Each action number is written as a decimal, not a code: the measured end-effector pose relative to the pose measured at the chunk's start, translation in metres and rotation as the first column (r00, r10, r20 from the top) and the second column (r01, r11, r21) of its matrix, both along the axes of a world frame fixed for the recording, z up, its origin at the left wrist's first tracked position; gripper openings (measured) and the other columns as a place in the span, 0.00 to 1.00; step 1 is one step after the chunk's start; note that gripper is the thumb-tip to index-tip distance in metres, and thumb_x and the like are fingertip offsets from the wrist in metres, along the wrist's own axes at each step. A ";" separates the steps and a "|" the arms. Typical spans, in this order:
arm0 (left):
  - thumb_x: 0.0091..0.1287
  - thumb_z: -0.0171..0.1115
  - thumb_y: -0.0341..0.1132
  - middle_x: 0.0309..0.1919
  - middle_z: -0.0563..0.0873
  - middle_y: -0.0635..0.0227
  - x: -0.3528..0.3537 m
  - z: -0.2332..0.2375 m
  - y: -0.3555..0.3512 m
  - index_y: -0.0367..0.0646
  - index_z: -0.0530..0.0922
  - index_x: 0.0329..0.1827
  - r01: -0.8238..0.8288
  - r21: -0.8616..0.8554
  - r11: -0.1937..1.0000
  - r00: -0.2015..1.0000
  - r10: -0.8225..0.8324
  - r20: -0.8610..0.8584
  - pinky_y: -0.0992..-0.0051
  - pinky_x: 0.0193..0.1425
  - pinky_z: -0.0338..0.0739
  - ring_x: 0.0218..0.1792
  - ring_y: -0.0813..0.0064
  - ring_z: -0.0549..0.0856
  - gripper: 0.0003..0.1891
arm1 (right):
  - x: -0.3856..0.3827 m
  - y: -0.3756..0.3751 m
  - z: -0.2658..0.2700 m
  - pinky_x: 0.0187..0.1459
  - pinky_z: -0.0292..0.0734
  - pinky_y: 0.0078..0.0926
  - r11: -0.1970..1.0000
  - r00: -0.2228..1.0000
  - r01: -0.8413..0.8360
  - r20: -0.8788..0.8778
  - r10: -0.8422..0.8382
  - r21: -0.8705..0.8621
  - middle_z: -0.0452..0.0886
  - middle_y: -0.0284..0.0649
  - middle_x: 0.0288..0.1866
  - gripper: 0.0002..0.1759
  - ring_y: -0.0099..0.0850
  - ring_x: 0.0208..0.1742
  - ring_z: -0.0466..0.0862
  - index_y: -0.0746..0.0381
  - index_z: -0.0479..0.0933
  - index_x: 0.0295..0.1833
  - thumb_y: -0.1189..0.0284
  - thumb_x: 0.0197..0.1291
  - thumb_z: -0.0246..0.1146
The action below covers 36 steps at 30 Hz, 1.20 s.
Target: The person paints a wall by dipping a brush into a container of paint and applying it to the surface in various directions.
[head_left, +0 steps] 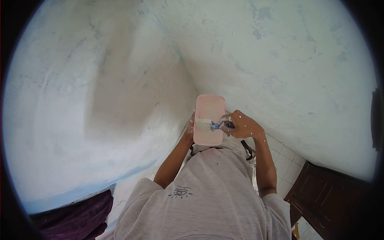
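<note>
A pale, patchy wall [288,68] fills the upper right of the frame, and a second wall [52,120], with a bluish band low down, takes the left side; they meet in a corner above the centre. A grey shirt [216,188] spreads over the bottom centre. At the lower right is dark brown furniture [316,188], with white floor tiles [285,162] beside it, and at the lower left hangs a purple cloth [82,216]

Near the centre, the pink tray [218,98] is just above the shirt, its long sides running up and down the frame. The right hand [245,125], spotted with white, comes in from the right with its fingers closed on the blue-handled tool [216,126]. The tool's flat pale end lies over the tray; I cannot tell whether it is a blade or bristles. The left hand [191,125] supports the tray at its left side, mostly hidden, so I cannot tell if its fingers are clamped or only spread beneath

The tray could tip if the tool presses hard near one side, since only the left hand seems to bear it. White smears on the right fingers could let the handle slip, and an overloaded tool end could drip onto the shirt or the tiles
</note>
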<state>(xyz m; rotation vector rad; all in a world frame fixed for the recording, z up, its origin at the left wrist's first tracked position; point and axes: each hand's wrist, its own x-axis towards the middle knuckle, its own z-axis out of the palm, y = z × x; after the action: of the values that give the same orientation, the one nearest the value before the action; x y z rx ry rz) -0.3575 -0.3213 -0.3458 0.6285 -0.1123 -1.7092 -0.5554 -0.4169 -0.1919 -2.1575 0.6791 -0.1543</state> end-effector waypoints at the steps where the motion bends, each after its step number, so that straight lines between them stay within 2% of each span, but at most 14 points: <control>1: 0.70 0.44 0.65 0.63 0.75 0.59 -0.001 0.002 -0.001 0.48 0.61 0.73 0.000 0.003 1.000 1.000 0.000 0.000 0.59 0.60 0.79 0.59 0.61 0.79 0.37 | 0.000 -0.002 0.001 0.34 0.75 0.28 1.000 1.000 0.000 0.000 0.000 0.003 0.80 0.39 0.20 0.17 0.29 0.22 0.77 0.67 0.81 0.47 0.65 0.60 0.64; 3: 0.70 0.45 0.65 0.63 0.75 0.61 -0.001 0.005 -0.001 0.48 0.62 0.73 0.004 -0.015 1.000 0.999 -0.003 0.052 0.59 0.60 0.79 0.59 0.62 0.80 0.37 | 0.004 -0.004 0.007 0.29 0.74 0.26 0.975 0.993 0.015 -0.121 0.012 0.223 0.79 0.38 0.19 0.14 0.27 0.19 0.76 0.70 0.81 0.41 0.68 0.60 0.64; 7: 0.70 0.45 0.65 0.62 0.76 0.61 0.004 -0.014 -0.001 0.48 0.64 0.72 -0.011 -0.002 1.000 0.997 0.011 0.075 0.58 0.60 0.79 0.58 0.62 0.80 0.36 | 0.005 -0.005 0.004 0.23 0.71 0.23 0.908 0.996 0.031 -0.086 0.005 0.418 0.78 0.38 0.18 0.11 0.24 0.16 0.74 0.71 0.80 0.38 0.71 0.60 0.64; 9: 0.70 0.45 0.64 0.62 0.77 0.61 0.001 -0.013 -0.003 0.48 0.65 0.71 0.033 -0.026 0.999 0.991 -0.036 -0.131 0.57 0.61 0.79 0.59 0.62 0.80 0.35 | 0.004 -0.003 -0.003 0.19 0.68 0.22 0.873 0.999 0.042 -0.034 -0.029 0.487 0.78 0.37 0.18 0.10 0.23 0.14 0.74 0.71 0.80 0.38 0.73 0.60 0.63; 13: 0.71 0.45 0.63 0.62 0.77 0.60 0.004 -0.001 -0.001 0.48 0.66 0.71 0.034 -0.048 0.998 0.981 -0.043 -0.189 0.56 0.62 0.78 0.60 0.61 0.79 0.34 | 0.005 -0.002 0.004 0.17 0.70 0.23 0.907 0.996 0.090 -0.063 -0.070 0.411 0.78 0.38 0.18 0.10 0.24 0.14 0.77 0.72 0.80 0.36 0.73 0.60 0.63; 15: 0.71 0.46 0.61 0.63 0.76 0.60 0.005 -0.006 0.006 0.48 0.65 0.71 0.043 -0.078 0.996 0.997 -0.048 -0.059 0.56 0.62 0.78 0.60 0.61 0.79 0.33 | 0.006 -0.001 0.007 0.30 0.78 0.27 0.911 0.980 0.160 -0.170 -0.101 0.379 0.81 0.42 0.19 0.13 0.28 0.13 0.78 0.74 0.79 0.37 0.71 0.61 0.61; 18: 0.72 0.47 0.60 0.62 0.77 0.59 0.000 -0.005 0.015 0.48 0.66 0.71 0.101 -0.096 0.990 0.985 -0.113 -0.128 0.56 0.60 0.80 0.58 0.61 0.81 0.32 | 0.002 0.011 0.003 0.18 0.74 0.24 0.974 0.986 0.143 -0.116 -0.124 0.174 0.79 0.42 0.17 0.12 0.28 0.13 0.80 0.73 0.78 0.33 0.73 0.59 0.63; 21: 0.71 0.47 0.60 0.61 0.77 0.59 -0.011 -0.014 -0.003 0.47 0.67 0.70 0.115 -0.077 0.990 0.992 -0.119 -0.045 0.58 0.58 0.81 0.56 0.62 0.82 0.32 | -0.004 -0.006 -0.022 0.19 0.74 0.25 0.991 0.993 0.116 -0.040 -0.113 0.073 0.78 0.43 0.15 0.12 0.29 0.13 0.80 0.72 0.77 0.30 0.72 0.59 0.63; 25: 0.71 0.48 0.61 0.61 0.78 0.60 -0.002 -0.023 -0.012 0.47 0.67 0.69 0.158 -0.116 0.981 0.986 -0.163 -0.033 0.58 0.58 0.82 0.55 0.62 0.82 0.32 | 0.004 -0.016 -0.032 0.20 0.75 0.24 0.988 0.991 0.102 -0.102 -0.090 0.116 0.77 0.42 0.14 0.14 0.29 0.13 0.80 0.71 0.77 0.28 0.70 0.60 0.63; 27: 0.71 0.48 0.61 0.60 0.78 0.60 -0.002 -0.018 -0.012 0.47 0.67 0.69 0.041 0.029 0.999 0.986 -0.035 -0.165 0.58 0.58 0.82 0.55 0.62 0.82 0.33 | 0.000 -0.021 -0.042 0.19 0.74 0.24 0.996 0.996 0.083 -0.014 -0.083 -0.019 0.78 0.42 0.14 0.13 0.29 0.13 0.81 0.71 0.78 0.29 0.71 0.60 0.63; 28: 0.71 0.48 0.61 0.60 0.78 0.60 0.000 -0.020 -0.013 0.47 0.67 0.69 0.037 0.027 0.999 0.986 -0.032 -0.165 0.58 0.58 0.82 0.55 0.62 0.82 0.33 | 0.003 -0.024 -0.028 0.19 0.74 0.24 0.997 0.997 0.079 -0.014 -0.080 -0.021 0.78 0.42 0.14 0.13 0.29 0.13 0.81 0.71 0.78 0.29 0.71 0.60 0.63; 30: 0.71 0.48 0.61 0.60 0.78 0.60 0.002 -0.022 -0.009 0.47 0.67 0.69 0.037 0.034 0.999 0.985 -0.030 -0.168 0.58 0.58 0.82 0.55 0.62 0.82 0.32 | 0.000 -0.027 0.005 0.19 0.73 0.25 0.960 0.976 0.159 -0.182 -0.117 0.233 0.78 0.42 0.15 0.13 0.28 0.12 0.78 0.71 0.78 0.30 0.70 0.60 0.64; 33: 0.71 0.49 0.61 0.59 0.79 0.60 0.004 -0.027 -0.004 0.47 0.68 0.69 0.041 0.019 0.999 0.983 -0.037 -0.177 0.58 0.58 0.82 0.55 0.62 0.82 0.32 | -0.001 -0.012 0.016 0.20 0.72 0.26 0.884 0.936 0.328 -0.243 -0.256 0.332 0.79 0.42 0.17 0.12 0.26 0.09 0.73 0.70 0.80 0.32 0.69 0.58 0.66; 36: 0.71 0.49 0.61 0.59 0.79 0.60 0.004 -0.022 -0.015 0.47 0.68 0.68 0.045 0.019 0.999 0.984 -0.041 -0.174 0.58 0.58 0.82 0.55 0.62 0.83 0.32 | -0.006 -0.013 0.019 0.22 0.71 0.27 0.872 0.941 0.321 -0.233 -0.247 0.369 0.78 0.43 0.17 0.15 0.28 0.10 0.69 0.69 0.80 0.33 0.66 0.57 0.68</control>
<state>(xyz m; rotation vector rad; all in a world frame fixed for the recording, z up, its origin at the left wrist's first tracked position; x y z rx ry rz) -0.3535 -0.3361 -0.3681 0.4949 0.0171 -1.8016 -0.5618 -0.4300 -0.1730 -1.6775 1.0386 0.0266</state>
